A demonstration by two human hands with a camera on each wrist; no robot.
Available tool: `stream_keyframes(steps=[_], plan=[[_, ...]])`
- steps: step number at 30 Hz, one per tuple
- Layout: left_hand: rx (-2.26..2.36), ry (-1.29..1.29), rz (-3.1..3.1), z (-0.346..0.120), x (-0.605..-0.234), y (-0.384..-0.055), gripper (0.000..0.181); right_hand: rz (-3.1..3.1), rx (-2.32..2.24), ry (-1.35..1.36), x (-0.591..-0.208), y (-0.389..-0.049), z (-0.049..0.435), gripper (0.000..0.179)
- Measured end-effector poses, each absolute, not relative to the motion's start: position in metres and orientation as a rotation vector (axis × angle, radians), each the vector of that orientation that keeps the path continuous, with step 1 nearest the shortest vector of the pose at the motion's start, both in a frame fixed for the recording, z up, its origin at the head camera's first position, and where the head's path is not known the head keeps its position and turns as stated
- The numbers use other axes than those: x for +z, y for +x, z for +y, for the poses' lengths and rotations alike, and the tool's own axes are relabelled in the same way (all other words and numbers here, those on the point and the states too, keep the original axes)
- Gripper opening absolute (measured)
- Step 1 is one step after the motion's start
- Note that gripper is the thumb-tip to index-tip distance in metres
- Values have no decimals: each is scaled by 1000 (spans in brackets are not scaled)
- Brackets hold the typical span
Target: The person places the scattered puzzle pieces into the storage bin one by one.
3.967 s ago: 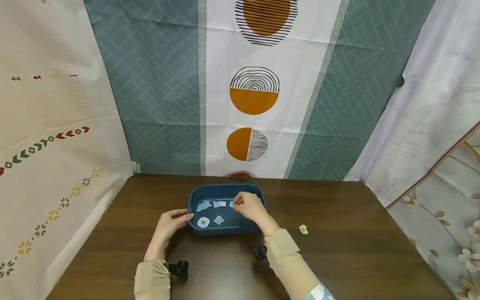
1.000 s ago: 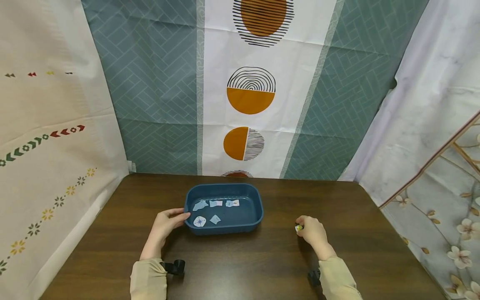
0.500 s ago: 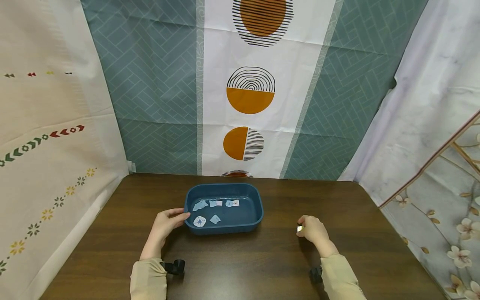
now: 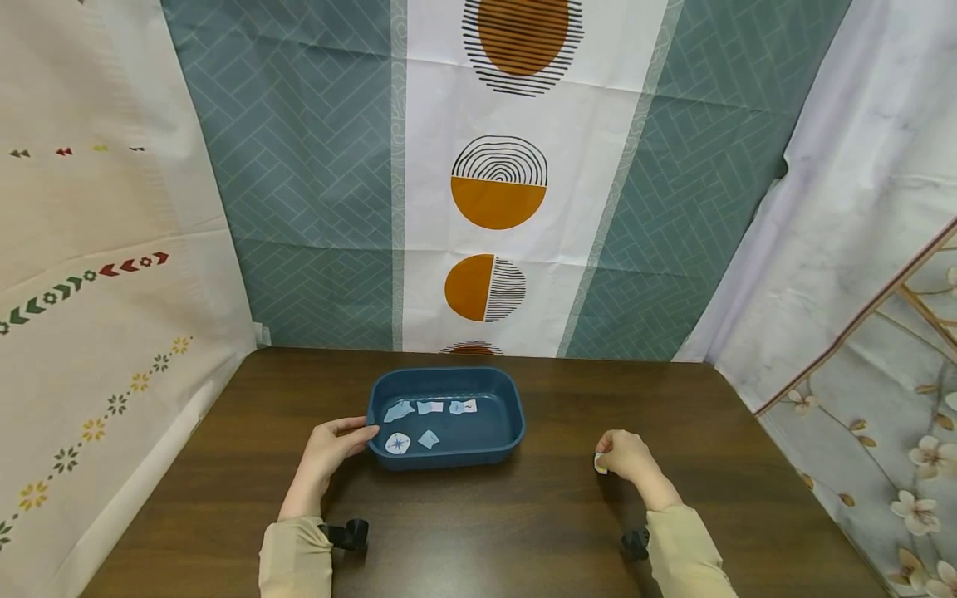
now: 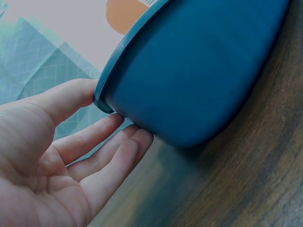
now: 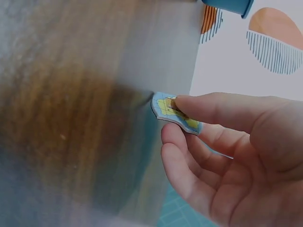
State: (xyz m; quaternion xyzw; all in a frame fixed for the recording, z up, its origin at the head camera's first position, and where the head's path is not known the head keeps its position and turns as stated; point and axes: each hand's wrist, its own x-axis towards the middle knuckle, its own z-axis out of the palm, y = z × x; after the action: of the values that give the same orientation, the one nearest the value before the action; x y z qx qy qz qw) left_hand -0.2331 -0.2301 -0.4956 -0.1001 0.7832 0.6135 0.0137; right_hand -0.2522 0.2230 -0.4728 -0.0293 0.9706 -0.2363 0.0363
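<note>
A dark blue rectangular basin point(image 4: 449, 458) sits on the brown table. My left hand point(image 4: 329, 453) grips its left end; in the left wrist view, the thumb presses on the rim and the fingertips touch the outer wall point(image 5: 189, 80) below. To the right of the basin, my right hand point(image 4: 630, 457) pinches a small flat map puzzle piece point(image 6: 166, 108), blue with a yellow patch, between thumb and fingers. Inside the basin lie several pale blue pieces, among them a rounded compass piece point(image 4: 398, 443) and a diamond-shaped piece point(image 4: 429, 438).
Three more pale pieces lie in a row along the basin's far side, the rightmost piece point(image 4: 463, 406) among them. A patterned curtain point(image 4: 321, 208) hangs behind the table. White cloths flank it on both sides. Each wrist wears a small black camera point(image 4: 355, 534).
My right hand has left the basin, moved right and taken the yellow-patched puzzle piece from the table, then turned it in its fingers. The left hand stays on the basin.
</note>
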Motion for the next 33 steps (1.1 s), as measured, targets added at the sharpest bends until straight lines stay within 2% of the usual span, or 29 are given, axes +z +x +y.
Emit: stream_keyframes(steps=[10, 21, 33], plan=[[1914, -303, 2446, -231, -496, -233, 56, 2952, -822, -61, -470, -254, 220, 6], [1922, -309, 2435, -230, -496, -232, 56, 2969, -900, -98, -459, -264, 208, 12], [1919, -318, 2435, -231, -495, -233, 56, 3018, -943, -171, -435, -280, 176, 18]])
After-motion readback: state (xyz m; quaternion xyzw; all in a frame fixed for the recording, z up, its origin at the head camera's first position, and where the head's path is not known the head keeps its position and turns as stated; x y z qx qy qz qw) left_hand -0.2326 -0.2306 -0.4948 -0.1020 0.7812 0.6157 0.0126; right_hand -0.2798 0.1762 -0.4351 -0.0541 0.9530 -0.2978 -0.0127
